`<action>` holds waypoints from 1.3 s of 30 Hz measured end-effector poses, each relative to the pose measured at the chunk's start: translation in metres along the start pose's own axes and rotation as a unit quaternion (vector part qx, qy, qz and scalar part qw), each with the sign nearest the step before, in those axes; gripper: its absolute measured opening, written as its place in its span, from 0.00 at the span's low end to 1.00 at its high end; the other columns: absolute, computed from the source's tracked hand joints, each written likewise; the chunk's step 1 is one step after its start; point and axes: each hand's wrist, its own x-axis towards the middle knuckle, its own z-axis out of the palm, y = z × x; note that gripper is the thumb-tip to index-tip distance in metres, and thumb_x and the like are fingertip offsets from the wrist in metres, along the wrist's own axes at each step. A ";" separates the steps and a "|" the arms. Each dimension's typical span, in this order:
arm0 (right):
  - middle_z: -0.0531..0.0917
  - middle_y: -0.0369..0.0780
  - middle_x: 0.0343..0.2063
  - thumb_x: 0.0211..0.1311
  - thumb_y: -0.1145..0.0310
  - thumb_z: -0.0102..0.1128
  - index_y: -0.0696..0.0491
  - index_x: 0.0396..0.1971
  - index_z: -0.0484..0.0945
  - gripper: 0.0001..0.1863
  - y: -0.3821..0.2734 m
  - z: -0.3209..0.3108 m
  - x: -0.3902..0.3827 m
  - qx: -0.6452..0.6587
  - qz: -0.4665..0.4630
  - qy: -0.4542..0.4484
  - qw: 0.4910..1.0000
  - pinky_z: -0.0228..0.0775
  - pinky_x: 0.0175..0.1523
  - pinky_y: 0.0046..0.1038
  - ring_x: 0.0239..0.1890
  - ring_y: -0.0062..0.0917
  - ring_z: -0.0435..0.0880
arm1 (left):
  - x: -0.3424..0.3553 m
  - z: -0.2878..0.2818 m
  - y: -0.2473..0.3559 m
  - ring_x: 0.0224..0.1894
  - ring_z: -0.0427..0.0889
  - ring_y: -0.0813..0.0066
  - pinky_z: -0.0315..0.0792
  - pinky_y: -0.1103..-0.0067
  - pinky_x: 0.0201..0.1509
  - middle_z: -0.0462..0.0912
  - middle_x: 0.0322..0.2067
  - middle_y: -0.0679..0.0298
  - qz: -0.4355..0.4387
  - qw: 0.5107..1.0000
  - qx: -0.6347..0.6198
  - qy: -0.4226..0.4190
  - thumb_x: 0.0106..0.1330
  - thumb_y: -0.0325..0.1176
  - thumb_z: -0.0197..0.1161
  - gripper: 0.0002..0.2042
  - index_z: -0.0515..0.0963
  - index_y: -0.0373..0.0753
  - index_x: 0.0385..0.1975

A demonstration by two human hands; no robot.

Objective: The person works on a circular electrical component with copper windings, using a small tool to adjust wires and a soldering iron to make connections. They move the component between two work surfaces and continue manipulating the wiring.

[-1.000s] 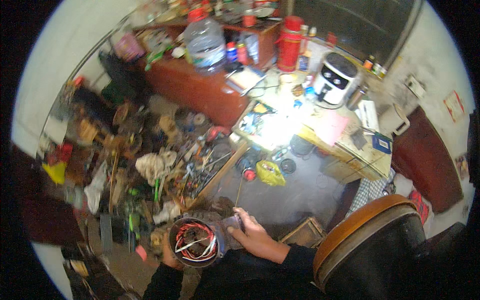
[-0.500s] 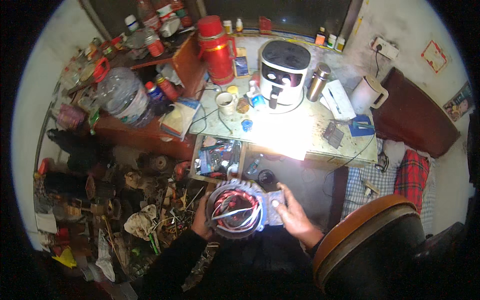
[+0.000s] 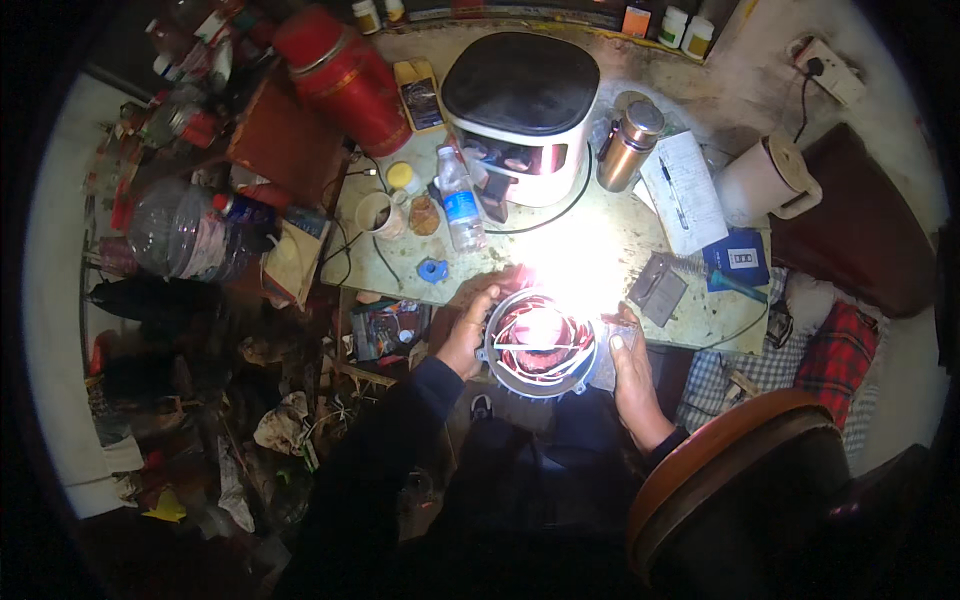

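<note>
Between both hands I hold an electric motor stator (image 3: 540, 385), a round metal housing with red windings and white strips or leads inside. Its open end faces up toward me, at the front edge of the desk (image 3: 440, 285). My left hand (image 3: 468, 335) is wrapped around the left side of the housing. My right hand (image 3: 636, 380) grips the flat metal piece on its right side, thumb on top. Bright light washes out the desk just beyond the stator and part of its middle.
On the desk stand a white air fryer (image 3: 520, 120), plastic bottle (image 3: 460, 200), cup (image 3: 380, 214), blue ring (image 3: 432, 270), steel flask (image 3: 632, 145), notebook (image 3: 685, 190), soldering iron (image 3: 738, 287) and kettle (image 3: 765, 180). An open drawer (image 3: 385, 330) holds tools. Clutter covers the floor at left; a round orange-rimmed object (image 3: 720, 450) is near right.
Both hands have carried the stator forward and to the right, up to the desk's edge. The view has moved closer to the desk.
</note>
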 end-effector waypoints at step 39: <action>0.89 0.45 0.59 0.89 0.59 0.59 0.59 0.75 0.76 0.26 -0.035 -0.092 -0.059 0.040 0.121 0.236 0.963 0.86 0.58 0.31 0.54 0.32 0.93 | -0.105 0.015 0.010 0.54 0.88 0.72 0.82 0.73 0.63 0.88 0.51 0.58 0.158 0.922 0.353 -0.030 0.85 0.21 0.59 0.14 0.75 0.32 0.65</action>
